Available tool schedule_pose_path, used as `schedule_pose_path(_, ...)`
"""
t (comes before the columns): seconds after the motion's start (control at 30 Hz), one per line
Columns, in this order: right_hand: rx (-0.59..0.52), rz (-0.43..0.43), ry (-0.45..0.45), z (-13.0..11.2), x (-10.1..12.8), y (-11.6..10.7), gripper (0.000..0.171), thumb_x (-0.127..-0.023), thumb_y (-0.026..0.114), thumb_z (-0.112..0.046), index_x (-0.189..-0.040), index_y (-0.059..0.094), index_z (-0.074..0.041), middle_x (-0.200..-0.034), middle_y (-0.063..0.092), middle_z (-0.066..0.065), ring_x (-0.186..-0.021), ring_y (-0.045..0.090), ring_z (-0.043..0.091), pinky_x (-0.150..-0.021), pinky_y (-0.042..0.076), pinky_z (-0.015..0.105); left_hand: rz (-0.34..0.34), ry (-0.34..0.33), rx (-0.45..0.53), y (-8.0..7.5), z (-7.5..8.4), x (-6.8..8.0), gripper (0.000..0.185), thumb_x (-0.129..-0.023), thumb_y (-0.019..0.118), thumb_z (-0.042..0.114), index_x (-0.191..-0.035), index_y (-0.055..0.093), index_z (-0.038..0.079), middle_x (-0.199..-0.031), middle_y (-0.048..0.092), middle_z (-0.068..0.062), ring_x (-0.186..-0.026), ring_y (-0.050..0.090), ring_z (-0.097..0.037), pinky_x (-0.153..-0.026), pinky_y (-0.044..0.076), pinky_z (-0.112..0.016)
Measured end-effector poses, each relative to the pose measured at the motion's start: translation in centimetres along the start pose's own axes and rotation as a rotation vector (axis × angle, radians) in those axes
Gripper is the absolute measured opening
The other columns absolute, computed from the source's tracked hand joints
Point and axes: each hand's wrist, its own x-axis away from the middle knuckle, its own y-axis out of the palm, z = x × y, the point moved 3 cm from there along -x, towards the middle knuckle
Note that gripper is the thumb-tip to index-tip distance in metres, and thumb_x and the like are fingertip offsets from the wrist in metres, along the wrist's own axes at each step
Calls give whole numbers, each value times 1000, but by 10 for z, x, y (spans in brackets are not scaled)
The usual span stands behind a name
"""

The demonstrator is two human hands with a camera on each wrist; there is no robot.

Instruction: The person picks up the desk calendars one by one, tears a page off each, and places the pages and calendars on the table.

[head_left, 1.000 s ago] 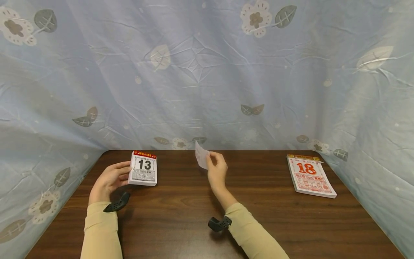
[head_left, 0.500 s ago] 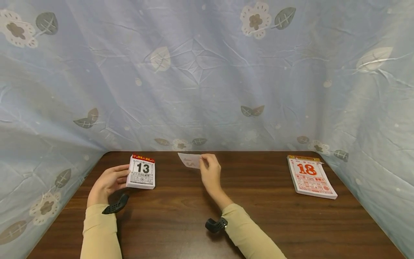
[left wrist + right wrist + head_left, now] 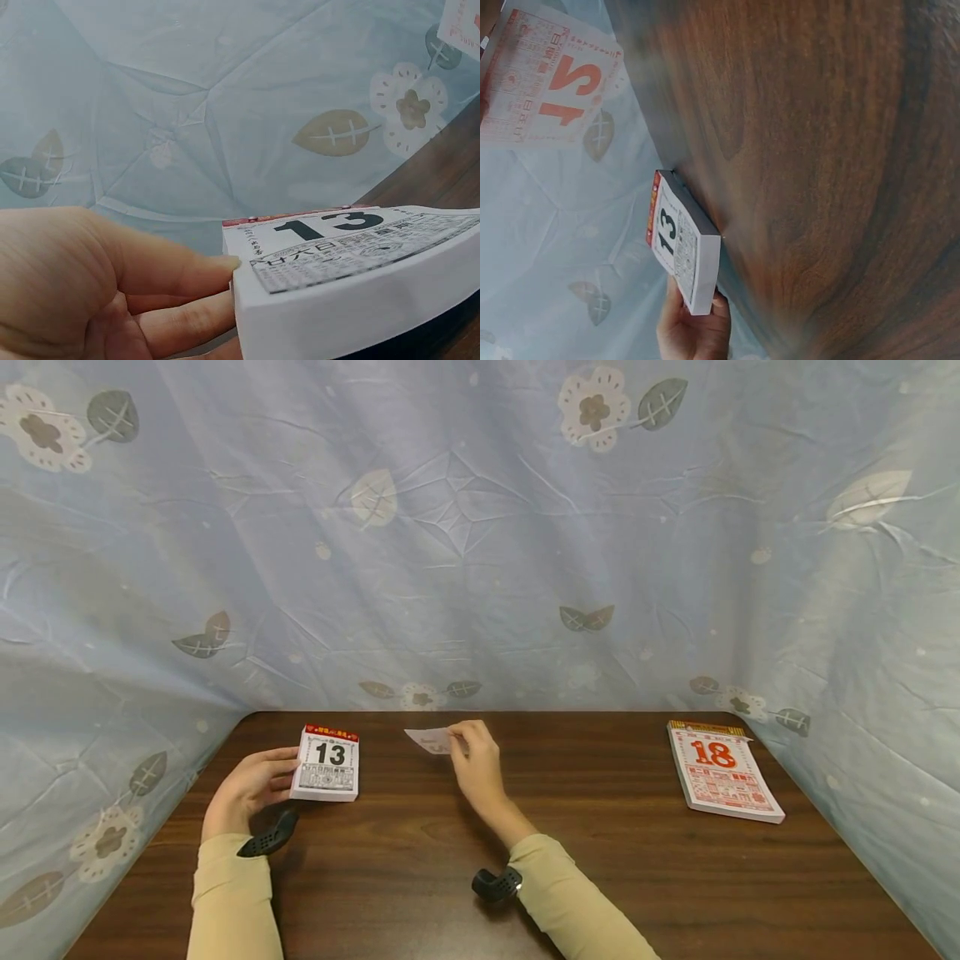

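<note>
L hand (image 3: 251, 787) sits at the left, palm turned inward, fingers (image 3: 184, 319) straight-ish along the side of what it holds, thumb on the near side. L forearm runs from the near edge straight up, beige sleeve to the wrist, black wrist cam on its inner side. R hand (image 3: 474, 762) reaches farther, near centre, back of hand up, fingertips pinching at the far-left tip. R forearm comes in diagonally from near right, same sleeve, cam under the wrist.
</note>
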Motion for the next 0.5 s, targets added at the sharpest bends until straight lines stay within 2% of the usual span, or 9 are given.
schedule_pose_path(0.23, 65, -83, -35, -5, 3, 7, 10, -88, 65, 4, -96, 69, 1, -97, 63, 11, -92, 63, 22, -78, 55, 24, 45, -21, -31, 1, 1, 1, 59, -101, 49, 11, -150, 23, -7, -84, 66, 11, -76, 65, -7, -68, 55, -28)
schedule_pose_path(0.5, 140, -189, -43, -10, 5, 14, 9, -90, 64, -1, -98, 70, -2, -99, 63, 8, -95, 61, 20, -79, 54, 22, 59, -28, -40, 0, 1, 0, 59, -101, 50, 12, -151, 23, -6, -84, 67, 12, -76, 65, -6, -68, 55, -27)
